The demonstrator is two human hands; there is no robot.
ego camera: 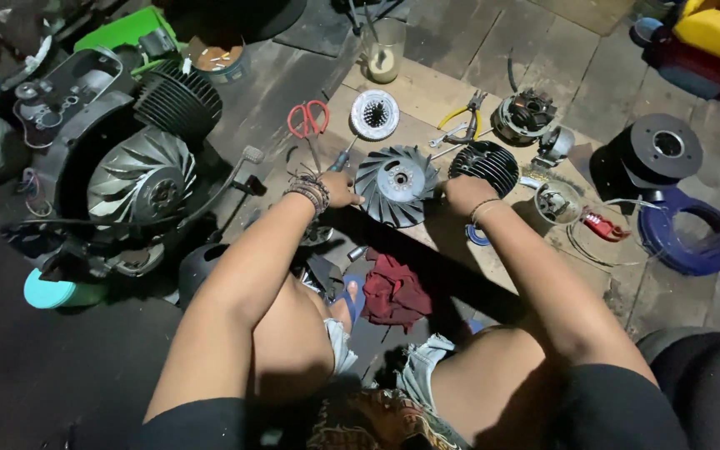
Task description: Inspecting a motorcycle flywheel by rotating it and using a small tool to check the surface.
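A dark finned fan wheel (395, 183) lies flat on the wooden floor in front of me. My left hand (340, 188), with beaded bracelets on the wrist, grips its left rim. My right hand (462, 193) holds its right rim, next to a black ribbed cylinder (485, 163). Both arms reach forward over my bent knees.
An engine with a silver fan (139, 179) sits at left. Red-handled scissors (307, 119), a white round part (374, 113), pliers (460, 125), a glass jar (385, 50), a red rag (395, 292), a blue hose coil (685, 237) and a black round part (656, 154) surround me.
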